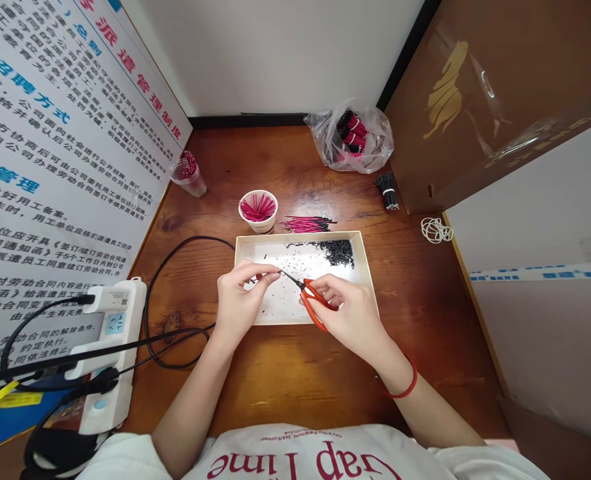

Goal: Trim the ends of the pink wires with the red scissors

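Centrally, scissors (303,286): above the tray, orange handles in the right hand, dark slim blades pointing up and left, tips at the left fingertips; whether the blades are parted is too fine to tell.
Dark piece (280,271): pinched at the left fingertips, too small to make out.
Left hand (239,301): thumb and forefinger pressed together on the dark piece, over the tray's left part.
Right hand (349,313): fingers curled round the handles, thumb on the lower one; red band (413,381) at the wrist.
Tray (369,275): white inside, cream rim, under both hands; black bits (339,253) heaped in its far right corner, tiny specks scattered over the floor.
Pink wires (308,225): in a loose row just beyond the tray, black at the right ends.
Paper cup (259,226): left of that row, full of pink sticks.
Clear cup (194,184): farther left, near the poster (75,140), red strands inside.
Bag (324,148): clear plastic, far right, pink and black bundles inside.
Black bundle (388,193): near the bag, white tie round it.
White bands (436,231): right of the bundle, in a loose tangle.
Cable (147,300): black, looped on the wooden table (295,387) left of the tray.
Power strip (125,317): white, at the left, with plugs in it.
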{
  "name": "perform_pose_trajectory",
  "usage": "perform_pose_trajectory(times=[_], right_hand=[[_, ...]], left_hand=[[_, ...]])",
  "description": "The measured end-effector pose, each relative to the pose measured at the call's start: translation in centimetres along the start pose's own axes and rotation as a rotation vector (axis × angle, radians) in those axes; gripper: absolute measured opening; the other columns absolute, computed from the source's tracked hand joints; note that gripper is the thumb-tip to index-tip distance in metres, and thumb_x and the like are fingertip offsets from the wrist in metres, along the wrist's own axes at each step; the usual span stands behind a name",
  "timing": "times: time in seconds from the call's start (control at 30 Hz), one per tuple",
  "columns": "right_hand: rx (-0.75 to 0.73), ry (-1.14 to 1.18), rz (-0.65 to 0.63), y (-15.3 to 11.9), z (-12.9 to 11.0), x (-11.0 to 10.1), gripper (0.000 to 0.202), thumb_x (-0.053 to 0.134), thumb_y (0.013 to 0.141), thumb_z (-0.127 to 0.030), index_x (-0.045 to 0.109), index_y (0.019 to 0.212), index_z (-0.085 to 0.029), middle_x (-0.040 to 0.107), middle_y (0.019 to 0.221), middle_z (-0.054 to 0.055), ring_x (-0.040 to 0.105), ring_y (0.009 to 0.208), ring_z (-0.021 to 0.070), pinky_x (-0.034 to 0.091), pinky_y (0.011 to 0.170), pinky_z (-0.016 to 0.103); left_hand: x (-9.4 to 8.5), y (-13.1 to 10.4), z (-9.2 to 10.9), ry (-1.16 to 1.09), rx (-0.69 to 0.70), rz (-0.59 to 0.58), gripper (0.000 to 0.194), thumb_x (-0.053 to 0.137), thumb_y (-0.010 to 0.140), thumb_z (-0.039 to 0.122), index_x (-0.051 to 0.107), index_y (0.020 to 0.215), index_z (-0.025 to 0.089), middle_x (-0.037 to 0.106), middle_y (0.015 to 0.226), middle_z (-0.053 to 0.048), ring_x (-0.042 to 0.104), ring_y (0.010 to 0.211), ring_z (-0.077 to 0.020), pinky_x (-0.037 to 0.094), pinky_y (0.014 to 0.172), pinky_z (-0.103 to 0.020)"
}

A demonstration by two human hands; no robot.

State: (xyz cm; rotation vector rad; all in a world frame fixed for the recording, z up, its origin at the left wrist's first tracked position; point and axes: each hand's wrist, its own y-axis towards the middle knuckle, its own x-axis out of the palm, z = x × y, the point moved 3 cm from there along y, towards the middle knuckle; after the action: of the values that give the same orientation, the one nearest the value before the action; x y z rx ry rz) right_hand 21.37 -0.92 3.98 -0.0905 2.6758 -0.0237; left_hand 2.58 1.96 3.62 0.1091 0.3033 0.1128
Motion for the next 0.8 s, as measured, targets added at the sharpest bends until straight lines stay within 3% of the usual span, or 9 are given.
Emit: perform_pose_trajectory(times=[0.8], right_hand=[[-0.043, -0.024, 0.03, -0.09, 0.1, 0.05, 0.005, 0.073, 0.078, -0.024, 0.069, 0.079, -0.02, 0.071, 0.067, -0.001, 0.059, 0.052, 0.0108, 0.049, 0.05, 0.021]], left_hand=[[-0.02, 0.08, 0.02, -0.011, -0.013, -0.02, 0.009, 0.075, 0.074, 0.019, 0.082, 0.074, 0.026, 0.076, 0.07, -0.001, 0.061, 0.066, -0.0155, 0.049, 0.064, -0.028]])
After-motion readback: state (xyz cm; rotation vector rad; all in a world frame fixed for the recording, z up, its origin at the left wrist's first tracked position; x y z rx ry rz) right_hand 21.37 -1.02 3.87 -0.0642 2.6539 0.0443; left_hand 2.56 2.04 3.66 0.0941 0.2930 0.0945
